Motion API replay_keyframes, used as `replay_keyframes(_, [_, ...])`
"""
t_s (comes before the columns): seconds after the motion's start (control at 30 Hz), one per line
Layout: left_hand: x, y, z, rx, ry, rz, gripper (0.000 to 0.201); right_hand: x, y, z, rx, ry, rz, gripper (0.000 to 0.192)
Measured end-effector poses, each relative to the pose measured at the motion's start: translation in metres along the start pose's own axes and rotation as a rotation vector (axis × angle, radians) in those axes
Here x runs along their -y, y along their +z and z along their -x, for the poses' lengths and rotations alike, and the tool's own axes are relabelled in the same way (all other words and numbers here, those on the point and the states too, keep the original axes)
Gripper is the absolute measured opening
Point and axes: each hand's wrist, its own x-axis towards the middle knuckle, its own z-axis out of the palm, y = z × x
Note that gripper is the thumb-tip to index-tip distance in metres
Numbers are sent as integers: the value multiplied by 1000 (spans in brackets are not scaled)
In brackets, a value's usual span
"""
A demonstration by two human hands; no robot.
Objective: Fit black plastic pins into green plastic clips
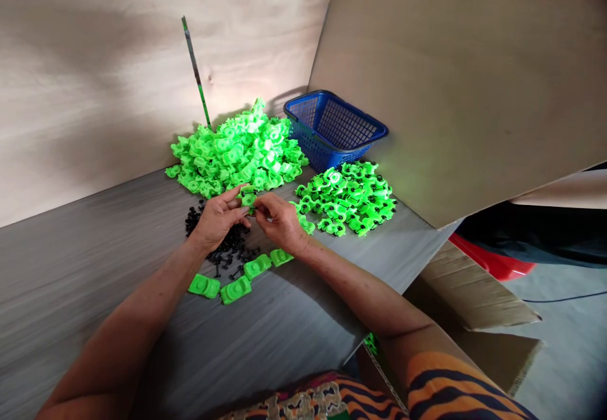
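My left hand point(217, 221) grips a small green plastic toy car body point(248, 199), underside up, between thumb and fingers. A black wheel axle shows across the far end of that body. My right hand point(279, 221) is closed in a pinch at the body's near right edge; what lies between its fingertips is hidden. Under and beside my left hand is a heap of black wheel axles point(230, 243). Closer to me, several green car bodies lie top side up in a loose row, among them one car body point(236, 290) and another car body point(257, 267).
A large pile of green car bodies point(237, 151) rests against the wooden back wall point(118, 78). Right of it are a blue plastic basket point(327, 148) and a pile of car bodies with black wheels point(353, 198). Cardboard boxes point(478, 281) stand beyond the grey table's point(142, 236) right edge.
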Motion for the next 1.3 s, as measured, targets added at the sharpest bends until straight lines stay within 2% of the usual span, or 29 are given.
replay_keyframes(0.1, [-1,1,1,-5,18,-21,66,-2,2,1,-44,78,-116,5])
replay_keyframes(0.3, [0,2,3,-32,47,-73,72,-1,3,1,-78,168,-228,12])
replay_keyframes(0.73, [0,3,4,-40,102,-142,73,3,2,2,-102,182,-172,18])
replay_keyframes(0.93, [0,5,5,-43,112,-169,77,6,2,2,-126,136,-207,17])
replay_keyframes(1.13, [-2,4,5,-22,103,-193,78,7,3,2,-117,199,-224,18])
replay_keyframes(1.3, [-1,4,5,-39,96,-184,80,4,3,2,-106,183,-231,18])
